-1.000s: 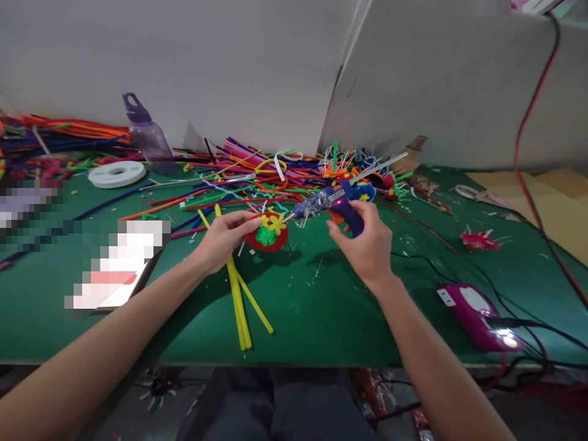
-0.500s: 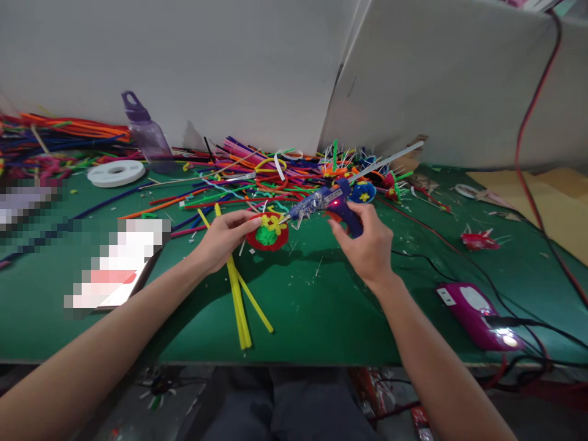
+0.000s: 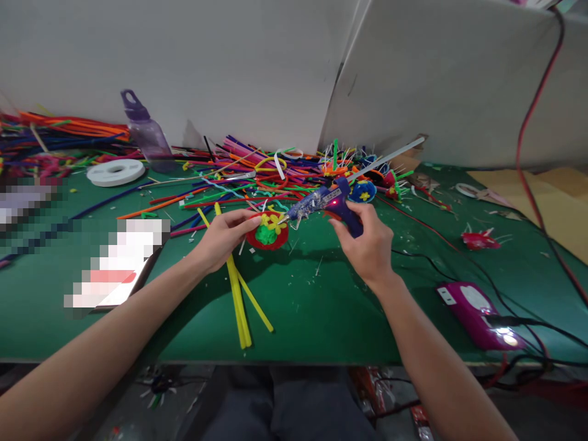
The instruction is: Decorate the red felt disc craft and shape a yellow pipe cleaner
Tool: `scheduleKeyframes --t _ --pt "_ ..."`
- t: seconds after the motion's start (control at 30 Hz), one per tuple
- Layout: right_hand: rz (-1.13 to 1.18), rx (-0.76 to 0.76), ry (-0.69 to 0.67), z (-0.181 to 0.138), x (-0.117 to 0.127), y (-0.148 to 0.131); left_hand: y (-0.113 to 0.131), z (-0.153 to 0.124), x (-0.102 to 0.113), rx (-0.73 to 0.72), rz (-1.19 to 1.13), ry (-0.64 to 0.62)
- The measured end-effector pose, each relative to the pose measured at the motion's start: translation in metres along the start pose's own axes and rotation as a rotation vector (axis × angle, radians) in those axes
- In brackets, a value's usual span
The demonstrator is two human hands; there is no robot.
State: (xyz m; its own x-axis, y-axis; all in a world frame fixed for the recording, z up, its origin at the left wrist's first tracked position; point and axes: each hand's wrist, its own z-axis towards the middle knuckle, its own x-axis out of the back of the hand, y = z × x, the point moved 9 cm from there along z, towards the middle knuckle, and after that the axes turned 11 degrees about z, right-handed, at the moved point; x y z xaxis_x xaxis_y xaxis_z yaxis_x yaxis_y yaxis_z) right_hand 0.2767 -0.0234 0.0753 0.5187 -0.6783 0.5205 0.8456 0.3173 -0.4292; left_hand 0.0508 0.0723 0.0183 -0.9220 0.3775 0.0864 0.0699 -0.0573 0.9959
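Observation:
My left hand [image 3: 228, 236] pinches the left rim of a round red pipe-cleaner piece [image 3: 275, 245], which has a green middle and yellow flower shapes [image 3: 274, 222]. In my right hand [image 3: 367, 239] is a blue hot glue gun [image 3: 327, 199] with a lit red light and a long clear glue stick [image 3: 390, 159] out of its back. Its nozzle points left and meets the yellow flower at the piece's upper right; whether glue is coming out I cannot tell. Below my left hand lie several yellow pipe cleaners [image 3: 239, 306].
Heaped pipe cleaners [image 3: 239, 150] run along the back of the green table [image 3: 321, 318]. On the left are a purple bottle [image 3: 151, 138], a white spool [image 3: 116, 173] and a phone [image 3: 124, 263]. A magenta power strip [image 3: 473, 309] with cables lies at right, near a red piece [image 3: 480, 239].
Almost nothing differs. Both hands, the red piece and the glue gun keep their places, with the nozzle still at the yellow flower.

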Motion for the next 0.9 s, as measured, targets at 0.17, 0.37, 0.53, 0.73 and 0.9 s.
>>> scheduleKeyframes --t 0.17,0.37,0.53,0.73,0.9 --pt "0.020 0.022 0.011 0.000 0.001 -0.002 0.000 0.000 0.000 0.001 -0.003 0.003" --pt "0.006 0.057 0.034 0.000 0.002 -0.003 -0.001 0.000 0.000 0.007 -0.019 -0.002" --pt "0.004 0.134 0.079 0.000 0.004 -0.007 -0.002 0.001 0.000 0.008 -0.019 0.000" --pt "-0.031 0.197 0.097 -0.002 0.006 -0.013 -0.001 0.002 0.000 -0.011 -0.004 0.015" --pt "-0.098 0.140 0.089 0.000 0.006 -0.007 -0.001 0.001 0.001 -0.004 -0.009 0.021"
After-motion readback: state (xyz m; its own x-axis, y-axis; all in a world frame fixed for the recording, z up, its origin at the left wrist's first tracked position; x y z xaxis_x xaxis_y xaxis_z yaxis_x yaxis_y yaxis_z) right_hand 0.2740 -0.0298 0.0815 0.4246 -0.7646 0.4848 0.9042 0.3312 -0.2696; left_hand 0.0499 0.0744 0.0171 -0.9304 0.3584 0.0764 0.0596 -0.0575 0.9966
